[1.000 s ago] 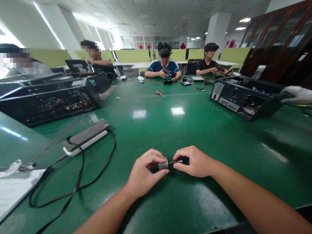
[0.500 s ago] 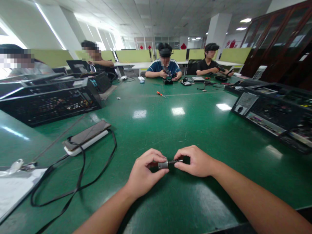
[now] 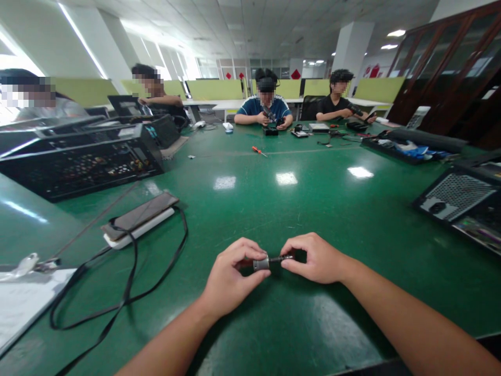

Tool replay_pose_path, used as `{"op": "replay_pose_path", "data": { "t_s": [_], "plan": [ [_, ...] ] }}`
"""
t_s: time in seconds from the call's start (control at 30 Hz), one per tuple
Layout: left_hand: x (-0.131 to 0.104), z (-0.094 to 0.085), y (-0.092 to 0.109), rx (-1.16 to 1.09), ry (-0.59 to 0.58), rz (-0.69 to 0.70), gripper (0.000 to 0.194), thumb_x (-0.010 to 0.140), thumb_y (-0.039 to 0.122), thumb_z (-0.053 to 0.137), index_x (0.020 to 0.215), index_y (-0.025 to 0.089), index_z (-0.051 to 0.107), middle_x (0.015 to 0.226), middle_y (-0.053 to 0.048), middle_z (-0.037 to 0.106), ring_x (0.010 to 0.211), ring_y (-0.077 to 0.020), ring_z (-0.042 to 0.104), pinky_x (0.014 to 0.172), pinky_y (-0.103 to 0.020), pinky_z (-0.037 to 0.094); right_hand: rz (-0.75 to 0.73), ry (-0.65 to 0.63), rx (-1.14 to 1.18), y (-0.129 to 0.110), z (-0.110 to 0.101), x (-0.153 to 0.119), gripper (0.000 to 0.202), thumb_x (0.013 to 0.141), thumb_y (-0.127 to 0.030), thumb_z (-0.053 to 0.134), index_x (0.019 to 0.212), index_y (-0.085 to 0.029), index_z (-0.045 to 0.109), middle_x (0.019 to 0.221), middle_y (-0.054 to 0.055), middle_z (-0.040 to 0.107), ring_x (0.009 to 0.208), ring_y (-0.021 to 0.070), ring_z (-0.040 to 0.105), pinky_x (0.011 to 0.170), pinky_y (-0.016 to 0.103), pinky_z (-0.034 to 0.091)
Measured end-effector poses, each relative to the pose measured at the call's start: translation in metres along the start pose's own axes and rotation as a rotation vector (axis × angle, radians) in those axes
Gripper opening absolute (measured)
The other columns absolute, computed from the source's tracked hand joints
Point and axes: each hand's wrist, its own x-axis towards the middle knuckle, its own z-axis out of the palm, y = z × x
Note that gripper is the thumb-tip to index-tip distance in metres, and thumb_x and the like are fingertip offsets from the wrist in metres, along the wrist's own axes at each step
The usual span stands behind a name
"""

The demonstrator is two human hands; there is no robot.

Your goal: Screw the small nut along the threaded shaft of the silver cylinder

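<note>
Low over the green table [image 3: 250, 209], my left hand [image 3: 235, 274] grips a small grey metal cylinder [image 3: 261, 263] between thumb and fingers. A thin dark shaft [image 3: 277, 259] sticks out of the cylinder to the right. My right hand [image 3: 311, 258] has its thumb and forefinger curled round the free end of that shaft, pinching it. The two hands are a short gap apart, with the shaft bridging them.
A power strip [image 3: 139, 222] with black cable lies at left, near papers [image 3: 31, 303]. Open computer cases stand left [image 3: 78, 167] and right [image 3: 457, 196]. An orange screwdriver [image 3: 257, 150] lies further back. Several people sit across the table; a black tray [image 3: 407, 151] is at back right.
The computer case on the right has shifted right and nearer, uncovering the black tray with blue items behind it. My hands have barely moved.
</note>
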Motion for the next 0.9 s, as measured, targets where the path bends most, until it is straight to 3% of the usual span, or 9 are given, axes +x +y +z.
{"op": "replay_pose_path", "data": {
  "t_s": [0.9],
  "plan": [
    [-0.0012,-0.0035,-0.0014,0.005,0.019,0.012,0.014,0.078,0.017,0.08,0.088,0.018,0.07,0.098,-0.008,0.066,0.088,-0.0189,0.069,0.072,-0.028,0.06,-0.016,0.023,0.005,0.0037,-0.0043,-0.0013,0.009,0.088,-0.027,0.067,0.091,-0.019,0.071,0.082,0.002,0.073,0.074,0.0152,0.068,0.073,0.027,0.049]
  ]
}}
